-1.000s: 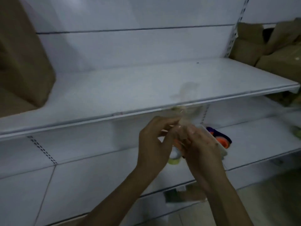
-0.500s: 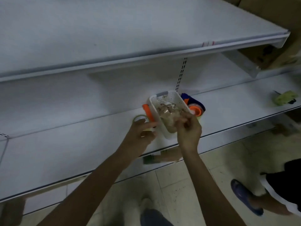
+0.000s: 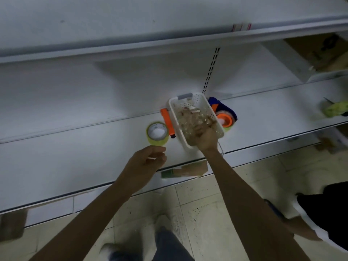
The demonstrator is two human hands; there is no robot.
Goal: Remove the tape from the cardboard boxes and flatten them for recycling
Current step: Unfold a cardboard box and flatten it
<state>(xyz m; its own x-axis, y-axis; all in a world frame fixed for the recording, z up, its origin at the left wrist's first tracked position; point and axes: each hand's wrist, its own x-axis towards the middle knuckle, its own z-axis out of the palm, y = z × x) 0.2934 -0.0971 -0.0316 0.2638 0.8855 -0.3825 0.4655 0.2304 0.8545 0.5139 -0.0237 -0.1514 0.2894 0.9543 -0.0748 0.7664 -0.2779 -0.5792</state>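
Basket (image 3: 202,102) is lying long axis front-to-back on the shelf (image 3: 75,147); right hand (image 3: 206,137) is pressing wadded tape (image 3: 190,119) inside, grip unclear; left hand (image 3: 148,161) is hovering, loosely curled, empty.

basket (image 3: 200,102): perforated white plastic | shelf (image 3: 75,147): smooth matt (painted) metal | floor (image 3: 216,204): speckled tile

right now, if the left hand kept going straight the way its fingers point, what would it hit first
Probably the yellow-green tape roll on the shelf, just beyond the left hand; height above it is unclear.

One basket (image 3: 200,102), one tape roll (image 3: 157,133), one orange cutter (image 3: 167,122), two hands (image 3: 145,162)
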